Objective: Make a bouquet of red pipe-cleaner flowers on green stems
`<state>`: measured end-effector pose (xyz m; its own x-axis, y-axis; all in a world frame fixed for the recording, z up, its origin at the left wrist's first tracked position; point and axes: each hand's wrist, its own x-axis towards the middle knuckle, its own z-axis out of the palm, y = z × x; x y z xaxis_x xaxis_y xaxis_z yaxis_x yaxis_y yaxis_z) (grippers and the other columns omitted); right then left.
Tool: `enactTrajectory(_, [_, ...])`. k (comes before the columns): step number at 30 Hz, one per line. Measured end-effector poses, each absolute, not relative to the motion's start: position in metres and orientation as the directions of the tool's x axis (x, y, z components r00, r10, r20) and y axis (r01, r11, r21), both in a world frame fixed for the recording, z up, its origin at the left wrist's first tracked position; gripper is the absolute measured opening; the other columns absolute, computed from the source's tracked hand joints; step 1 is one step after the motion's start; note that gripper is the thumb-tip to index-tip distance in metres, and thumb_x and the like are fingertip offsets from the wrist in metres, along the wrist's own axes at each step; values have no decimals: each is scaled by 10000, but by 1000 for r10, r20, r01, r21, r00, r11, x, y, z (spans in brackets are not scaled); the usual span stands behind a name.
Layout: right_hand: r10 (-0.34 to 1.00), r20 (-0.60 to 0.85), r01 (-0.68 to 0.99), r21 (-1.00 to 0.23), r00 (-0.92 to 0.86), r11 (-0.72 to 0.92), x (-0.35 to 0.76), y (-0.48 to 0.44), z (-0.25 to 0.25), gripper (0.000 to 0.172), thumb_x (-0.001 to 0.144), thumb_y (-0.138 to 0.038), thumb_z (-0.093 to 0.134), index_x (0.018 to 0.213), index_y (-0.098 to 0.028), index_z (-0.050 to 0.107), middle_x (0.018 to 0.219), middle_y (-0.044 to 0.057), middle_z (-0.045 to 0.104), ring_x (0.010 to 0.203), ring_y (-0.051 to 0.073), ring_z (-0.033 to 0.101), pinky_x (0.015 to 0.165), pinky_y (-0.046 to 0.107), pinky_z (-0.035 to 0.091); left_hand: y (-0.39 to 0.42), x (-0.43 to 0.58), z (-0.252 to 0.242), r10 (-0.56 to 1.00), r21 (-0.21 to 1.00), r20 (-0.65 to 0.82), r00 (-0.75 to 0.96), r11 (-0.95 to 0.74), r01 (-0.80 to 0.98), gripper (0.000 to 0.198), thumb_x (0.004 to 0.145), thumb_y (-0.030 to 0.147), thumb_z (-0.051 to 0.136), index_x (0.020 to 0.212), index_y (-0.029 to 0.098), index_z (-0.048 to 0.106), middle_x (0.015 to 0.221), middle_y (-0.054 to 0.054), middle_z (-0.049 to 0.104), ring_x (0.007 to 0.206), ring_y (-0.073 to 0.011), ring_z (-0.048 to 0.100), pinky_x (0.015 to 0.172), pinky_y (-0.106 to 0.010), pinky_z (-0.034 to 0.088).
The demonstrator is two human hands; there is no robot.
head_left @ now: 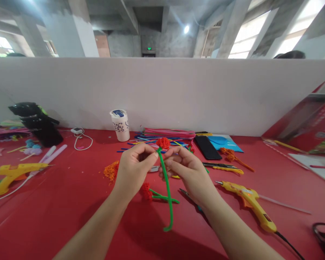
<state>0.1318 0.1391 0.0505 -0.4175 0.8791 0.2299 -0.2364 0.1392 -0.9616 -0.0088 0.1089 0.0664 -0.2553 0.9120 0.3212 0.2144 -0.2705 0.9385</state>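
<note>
Along the left side of the red bench (70, 216), a yellow glue gun (18, 173) lies with a black bottle (40, 126) farther back, near the white partition (162, 94) that rises along the rear edge. Toward the center, a white cup (119, 130) stands just before the partition; a broad stretch of red surface separates the glue gun from the left forearm (94, 224). The left hand (132, 168) has a narrow grip, thumb and finger pinching the green stem (167, 184) just below a red flower head (163, 143), above the middle of the bench. The stem hangs toward the near side, its end hooked; a second red flower (146, 191) lies below. The right hand (188, 171) is half curled beside the stem; whether its grip touches it cannot be told. Farther right, a dark phone (208, 147) lies toward the rear, and a second glue gun (249, 200) bounds the room beside the right forearm (230, 220).
</note>
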Motion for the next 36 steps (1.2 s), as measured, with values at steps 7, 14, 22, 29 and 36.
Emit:
enactTrajectory(7, [321, 803, 297, -188, -502, 936, 140, 132, 56, 186, 823, -92, 497, 889, -212, 624, 841, 56, 649, 785, 163, 571, 727, 306, 451, 111, -13, 69, 946, 920, 311, -93, -276, 278, 70, 662, 156, 566, 595, 154, 585, 549, 44, 509, 523, -77, 441, 494, -190, 358])
enactTrajectory(14, [172, 727, 406, 157, -664, 900, 150, 137, 70, 153, 840, -123, 483, 804, -210, 603, 879, 49, 663, 936, 185, 538, 958, 389, 341, 115, -14, 63, 994, 990, 75, 74, -83, 118, 82, 641, 153, 540, 561, 161, 521, 462, 79, 398, 419, -50, 328, 431, -187, 279])
enactTrajectory(22, [424, 661, 342, -260, -618, 903, 155, 143, 71, 114, 762, -95, 514, 697, -185, 538, 683, 21, 599, 704, 156, 506, 752, 337, 398, 110, -11, 62, 959, 925, 221, 175, -264, 274, 97, 648, 122, 526, 557, 155, 521, 544, 56, 429, 528, -74, 369, 504, -197, 306])
enactTrajectory(29, [802, 272, 268, -844, -532, 465, 160, 140, 79, 127, 701, -109, 527, 605, -180, 483, 601, -41, 483, 533, 86, 453, 522, 224, 381, 102, 0, 57, 861, 706, 444, 248, -507, 495, 154, 692, 64, 486, 584, 160, 539, 587, 38, 454, 548, -76, 410, 512, -198, 312])
enactTrajectory(36, [756, 119, -19, -990, -644, 140, 176, 145, 82, 177, 763, -148, 539, 913, -241, 520, 579, -71, 514, 477, 84, 492, 462, 203, 409, 93, 9, 63, 923, 880, 278, 265, -355, 316, 130, 672, 75, 531, 576, 155, 562, 570, 40, 476, 535, -64, 417, 500, -184, 322])
